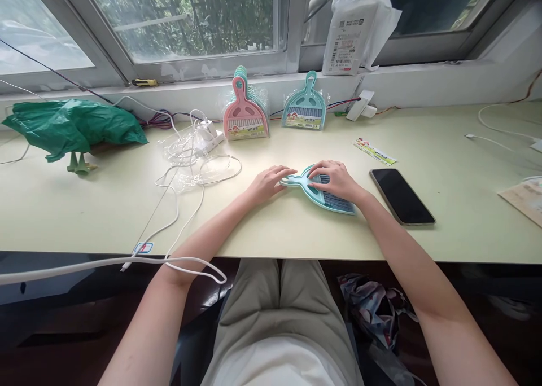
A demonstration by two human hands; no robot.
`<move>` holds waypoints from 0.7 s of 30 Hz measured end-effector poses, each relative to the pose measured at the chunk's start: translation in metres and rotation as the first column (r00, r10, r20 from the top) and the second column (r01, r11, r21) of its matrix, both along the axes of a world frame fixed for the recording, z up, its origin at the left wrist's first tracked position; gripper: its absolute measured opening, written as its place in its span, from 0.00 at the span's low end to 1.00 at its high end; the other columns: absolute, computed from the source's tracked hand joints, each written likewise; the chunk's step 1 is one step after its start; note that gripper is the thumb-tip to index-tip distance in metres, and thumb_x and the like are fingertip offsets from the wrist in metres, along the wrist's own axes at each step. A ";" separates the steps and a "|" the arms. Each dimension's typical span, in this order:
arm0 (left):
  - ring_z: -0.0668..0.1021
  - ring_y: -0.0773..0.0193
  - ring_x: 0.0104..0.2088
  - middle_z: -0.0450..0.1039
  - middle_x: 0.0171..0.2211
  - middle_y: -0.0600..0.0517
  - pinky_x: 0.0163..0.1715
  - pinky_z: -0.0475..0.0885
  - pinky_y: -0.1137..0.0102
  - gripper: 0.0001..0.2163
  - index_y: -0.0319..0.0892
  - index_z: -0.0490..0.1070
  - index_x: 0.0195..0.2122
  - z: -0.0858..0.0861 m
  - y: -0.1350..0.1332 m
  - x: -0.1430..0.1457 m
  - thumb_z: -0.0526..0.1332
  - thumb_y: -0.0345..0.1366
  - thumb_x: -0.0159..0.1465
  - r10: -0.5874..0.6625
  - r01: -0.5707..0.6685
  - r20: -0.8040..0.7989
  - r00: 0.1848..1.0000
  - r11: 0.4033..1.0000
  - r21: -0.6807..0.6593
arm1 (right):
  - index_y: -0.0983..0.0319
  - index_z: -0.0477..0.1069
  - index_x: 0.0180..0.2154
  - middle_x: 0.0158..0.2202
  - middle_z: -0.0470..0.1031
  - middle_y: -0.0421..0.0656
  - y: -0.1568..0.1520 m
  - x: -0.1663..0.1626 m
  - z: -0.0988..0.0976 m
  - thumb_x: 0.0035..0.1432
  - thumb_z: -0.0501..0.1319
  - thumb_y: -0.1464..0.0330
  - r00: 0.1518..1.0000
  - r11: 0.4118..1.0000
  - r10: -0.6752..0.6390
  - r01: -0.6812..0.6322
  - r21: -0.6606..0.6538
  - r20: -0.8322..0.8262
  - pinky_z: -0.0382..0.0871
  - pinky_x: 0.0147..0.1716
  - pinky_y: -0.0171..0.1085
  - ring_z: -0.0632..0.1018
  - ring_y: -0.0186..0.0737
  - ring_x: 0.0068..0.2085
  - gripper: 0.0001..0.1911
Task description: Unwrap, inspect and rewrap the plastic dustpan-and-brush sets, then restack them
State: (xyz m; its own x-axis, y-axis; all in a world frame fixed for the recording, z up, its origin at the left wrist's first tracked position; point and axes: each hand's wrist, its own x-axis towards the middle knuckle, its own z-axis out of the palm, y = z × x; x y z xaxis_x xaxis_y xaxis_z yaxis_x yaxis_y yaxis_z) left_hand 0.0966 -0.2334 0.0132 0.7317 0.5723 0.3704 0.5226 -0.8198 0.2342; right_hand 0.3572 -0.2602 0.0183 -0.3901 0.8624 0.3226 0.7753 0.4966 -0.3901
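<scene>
A small teal dustpan with a brush point(328, 197) lies flat on the pale desk point(296, 228), right in front of me. My left hand point(267, 183) rests at its handle end, fingers curled on the ring of the handle. Over the pan's middle lies my right hand point(332, 178), its fingers pressed down on the brush. Two more packed sets lean on the wall below the window: a pink dustpan set point(245, 115) and a teal dustpan set point(305, 106).
A black phone point(401, 196) lies just right of my right hand. A paper label strip point(375, 152) is behind it. White cables and clear plastic wrap point(186, 154) spread at the left. A green plastic bag point(71, 125) sits far left. A white parcel point(353, 30) stands on the sill.
</scene>
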 end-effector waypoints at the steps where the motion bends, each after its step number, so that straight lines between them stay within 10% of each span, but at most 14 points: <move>1: 0.74 0.60 0.52 0.72 0.53 0.46 0.52 0.71 0.63 0.19 0.46 0.65 0.58 -0.001 0.001 -0.001 0.58 0.37 0.66 -0.012 0.012 -0.008 1.000 1.000 0.011 | 0.54 0.77 0.36 0.48 0.77 0.42 0.000 0.000 0.000 0.57 0.61 0.57 1.000 1.000 0.007 -0.007 -0.006 -0.010 0.56 0.54 0.51 0.73 0.50 0.53 0.10; 21: 0.76 0.58 0.53 0.71 0.56 0.39 0.45 0.75 0.68 0.20 0.35 0.69 0.56 0.010 -0.016 0.008 0.47 0.22 0.67 0.026 0.151 -0.440 0.898 0.919 0.363 | 0.56 0.78 0.35 0.41 0.81 0.44 0.008 -0.003 -0.008 0.56 0.61 0.54 0.979 0.992 0.111 -0.120 -0.042 -0.169 0.65 0.52 0.50 0.76 0.51 0.48 0.14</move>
